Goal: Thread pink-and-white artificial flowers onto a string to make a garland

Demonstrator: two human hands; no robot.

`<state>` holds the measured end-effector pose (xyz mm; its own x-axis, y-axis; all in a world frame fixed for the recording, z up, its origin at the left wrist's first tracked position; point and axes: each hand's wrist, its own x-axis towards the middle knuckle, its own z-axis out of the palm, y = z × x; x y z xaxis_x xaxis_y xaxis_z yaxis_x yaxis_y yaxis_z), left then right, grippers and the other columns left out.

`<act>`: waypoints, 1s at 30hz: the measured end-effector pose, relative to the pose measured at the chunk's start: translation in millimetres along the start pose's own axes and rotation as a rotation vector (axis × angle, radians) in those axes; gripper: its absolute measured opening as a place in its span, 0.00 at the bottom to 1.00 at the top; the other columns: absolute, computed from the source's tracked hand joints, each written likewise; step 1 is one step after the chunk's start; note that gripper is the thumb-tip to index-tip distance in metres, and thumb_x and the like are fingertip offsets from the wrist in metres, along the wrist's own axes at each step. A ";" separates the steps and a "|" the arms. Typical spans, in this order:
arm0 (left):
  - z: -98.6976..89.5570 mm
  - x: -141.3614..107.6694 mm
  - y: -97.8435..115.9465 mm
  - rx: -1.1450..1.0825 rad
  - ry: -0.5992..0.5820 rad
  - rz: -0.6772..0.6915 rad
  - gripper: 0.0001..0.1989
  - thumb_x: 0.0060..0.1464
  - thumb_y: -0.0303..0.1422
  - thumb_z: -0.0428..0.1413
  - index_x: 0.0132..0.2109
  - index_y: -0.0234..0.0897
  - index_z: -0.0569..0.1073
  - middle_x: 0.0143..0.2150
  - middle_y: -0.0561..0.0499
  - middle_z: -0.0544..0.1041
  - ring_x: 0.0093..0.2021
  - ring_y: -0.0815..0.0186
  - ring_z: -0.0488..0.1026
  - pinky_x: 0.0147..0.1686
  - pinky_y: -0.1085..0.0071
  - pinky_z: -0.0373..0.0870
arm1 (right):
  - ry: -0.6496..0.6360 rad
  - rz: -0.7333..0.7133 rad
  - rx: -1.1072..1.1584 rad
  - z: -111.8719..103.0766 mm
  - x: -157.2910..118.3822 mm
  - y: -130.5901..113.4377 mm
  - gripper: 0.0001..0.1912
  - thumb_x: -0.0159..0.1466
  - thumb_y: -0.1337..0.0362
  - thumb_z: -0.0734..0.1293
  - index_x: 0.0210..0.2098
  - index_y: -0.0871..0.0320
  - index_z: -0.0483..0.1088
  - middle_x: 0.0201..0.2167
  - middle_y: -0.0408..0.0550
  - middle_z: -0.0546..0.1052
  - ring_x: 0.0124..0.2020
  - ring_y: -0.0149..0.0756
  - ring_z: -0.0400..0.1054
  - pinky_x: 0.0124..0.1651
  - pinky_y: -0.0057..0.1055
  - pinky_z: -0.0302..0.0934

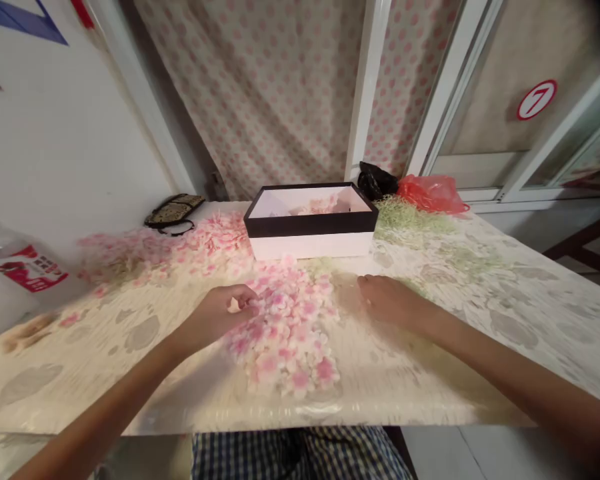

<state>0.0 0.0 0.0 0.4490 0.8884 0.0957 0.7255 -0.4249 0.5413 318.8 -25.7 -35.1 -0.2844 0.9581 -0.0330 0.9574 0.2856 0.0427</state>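
Note:
A heap of pink and white artificial flowers (300,320) lies on the table in front of me. My left hand (223,310) is at the heap's left side, thumb and fingers closed on the edge of the flowers. Right of the heap, my right hand (390,299) rests low over the tablecloth with its fingers curled under. Whatever may be in those fingers is hidden. Just behind the heap stands an open white box (310,245) with a black rim. Something pale pink (320,205) shows inside it.
Pink paper shreds and petals (220,233) spread left of the box, beside a dark patterned pouch (175,210). Green shreds (410,217), a black plastic bag (377,180) and a red plastic bag (433,193) lie at right. A large labelled bottle (25,273) stands far left.

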 end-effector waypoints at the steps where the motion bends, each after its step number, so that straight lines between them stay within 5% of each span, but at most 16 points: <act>1: -3.7 1.1 0.1 -0.003 0.013 -0.003 0.09 0.51 0.38 0.55 0.32 0.38 0.75 0.30 0.51 0.76 0.31 0.66 0.70 0.32 0.74 0.65 | 0.003 0.003 0.004 0.8 -0.1 0.4 0.14 0.58 0.78 0.56 0.40 0.67 0.68 0.36 0.60 0.76 0.36 0.43 0.71 0.33 0.34 0.55; 7: -11.9 8.0 5.6 -0.153 0.177 -0.027 0.08 0.49 0.39 0.58 0.31 0.38 0.74 0.30 0.52 0.76 0.30 0.66 0.71 0.29 0.75 0.64 | 0.012 0.002 0.044 2.6 -4.5 1.9 0.12 0.59 0.77 0.55 0.36 0.65 0.68 0.35 0.58 0.75 0.35 0.41 0.70 0.34 0.33 0.54; 14: 3.3 33.6 56.6 -0.392 0.192 0.160 0.04 0.48 0.31 0.58 0.30 0.36 0.74 0.39 0.49 0.76 0.40 0.65 0.73 0.38 0.74 0.68 | 0.053 -0.007 0.097 -8.6 3.3 8.5 0.11 0.57 0.77 0.56 0.34 0.63 0.68 0.34 0.58 0.74 0.32 0.39 0.67 0.30 0.32 0.50; 20: 12.4 56.0 86.8 -0.417 -0.084 0.118 0.05 0.46 0.28 0.55 0.29 0.35 0.76 0.31 0.49 0.78 0.30 0.67 0.73 0.28 0.74 0.67 | 0.104 -0.015 0.239 -37.1 13.4 5.4 0.08 0.53 0.75 0.58 0.22 0.58 0.63 0.22 0.45 0.70 0.22 0.29 0.61 0.24 0.28 0.48; 25: 26.1 65.2 81.7 -0.306 -0.007 0.098 0.10 0.49 0.28 0.50 0.30 0.35 0.77 0.30 0.50 0.78 0.28 0.67 0.72 0.25 0.74 0.65 | 0.220 -0.192 0.794 -42.4 11.4 2.9 0.07 0.56 0.71 0.61 0.30 0.58 0.70 0.26 0.42 0.74 0.27 0.29 0.66 0.29 0.26 0.58; 30: 39.0 66.5 75.1 -0.452 0.057 0.073 0.05 0.46 0.31 0.58 0.32 0.34 0.73 0.29 0.51 0.75 0.29 0.68 0.73 0.27 0.74 0.66 | 0.314 -0.236 1.165 -42.3 5.9 -0.5 0.06 0.57 0.69 0.66 0.32 0.58 0.75 0.29 0.43 0.76 0.27 0.28 0.67 0.33 0.28 0.62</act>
<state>104.7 20.4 14.4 0.4519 0.8725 0.1859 0.3868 -0.3794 0.8405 314.6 -19.4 6.8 -0.3022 0.8944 0.3298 0.3083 0.4191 -0.8540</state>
